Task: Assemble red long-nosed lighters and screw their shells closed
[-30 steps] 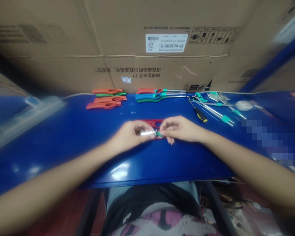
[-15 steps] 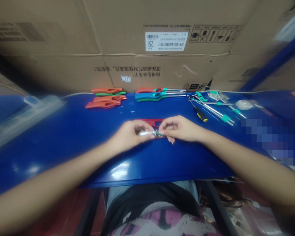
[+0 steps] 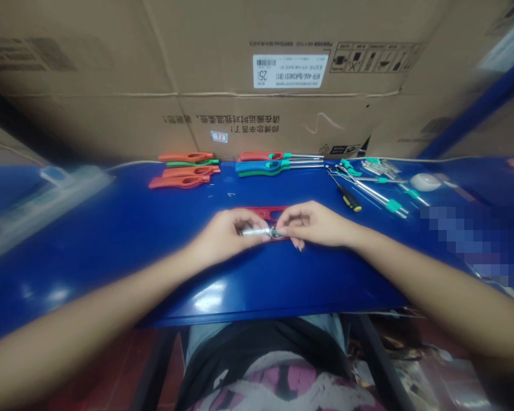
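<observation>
Near the front of the table, my left hand point(image 3: 229, 234) is closed around a small silvery cylinder point(image 3: 256, 232), its right end pointing toward my other hand. Thumb and fingers of my right hand point(image 3: 310, 224) pinch at a small greenish part point(image 3: 276, 233) at that end; the exact piece between the fingertips is hidden. A red lighter-shaped handle shell point(image 3: 257, 213) lies just beyond both hands, partly covered by them. Some red also shows beneath the fingers.
Orange and green handles point(image 3: 180, 181) lie at the back left. Two long-necked lighters point(image 3: 261, 167) are at the back middle. A black-and-yellow screwdriver point(image 3: 350, 200), metal tubes with green ends point(image 3: 379, 198) and a white round object point(image 3: 425, 182) sit to the right. A cardboard sheet point(image 3: 124, 74) stands behind.
</observation>
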The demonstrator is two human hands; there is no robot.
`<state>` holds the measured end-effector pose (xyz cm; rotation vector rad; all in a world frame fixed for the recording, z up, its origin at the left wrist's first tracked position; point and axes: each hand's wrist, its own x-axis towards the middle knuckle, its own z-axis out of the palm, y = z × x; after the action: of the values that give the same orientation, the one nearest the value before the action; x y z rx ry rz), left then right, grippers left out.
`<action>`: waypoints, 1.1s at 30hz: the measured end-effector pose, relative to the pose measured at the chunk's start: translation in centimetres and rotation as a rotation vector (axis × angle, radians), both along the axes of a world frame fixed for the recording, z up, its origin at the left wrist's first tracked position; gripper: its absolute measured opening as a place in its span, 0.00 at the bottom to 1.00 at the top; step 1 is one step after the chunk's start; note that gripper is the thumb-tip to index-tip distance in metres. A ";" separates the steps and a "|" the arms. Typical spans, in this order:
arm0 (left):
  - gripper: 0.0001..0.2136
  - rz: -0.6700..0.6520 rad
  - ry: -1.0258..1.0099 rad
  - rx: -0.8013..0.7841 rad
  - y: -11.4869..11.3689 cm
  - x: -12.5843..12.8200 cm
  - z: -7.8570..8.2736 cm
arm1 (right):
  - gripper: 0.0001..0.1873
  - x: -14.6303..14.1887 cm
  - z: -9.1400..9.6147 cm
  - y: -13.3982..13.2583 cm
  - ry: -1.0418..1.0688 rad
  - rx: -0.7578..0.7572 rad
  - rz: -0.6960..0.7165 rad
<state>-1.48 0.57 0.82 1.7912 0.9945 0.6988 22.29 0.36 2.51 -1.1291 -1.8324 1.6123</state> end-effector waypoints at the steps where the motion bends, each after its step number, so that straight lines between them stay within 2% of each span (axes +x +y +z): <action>1: 0.14 0.002 -0.001 -0.003 0.0 0.0 0.0 | 0.14 0.0 0.0 0.0 0.000 -0.001 0.001; 15: 0.15 0.024 0.084 -0.002 -0.2 0.1 0.2 | 0.14 -0.4 0.0 -0.3 -0.022 -0.001 -0.048; 33: 0.18 0.031 0.062 -0.023 -0.1 0.1 -0.1 | 0.17 -0.4 -0.4 -0.2 -0.007 0.010 -0.054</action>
<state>-1.43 0.44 0.68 1.7905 1.0692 0.6519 21.93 0.12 2.14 -1.1716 -1.7970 1.5695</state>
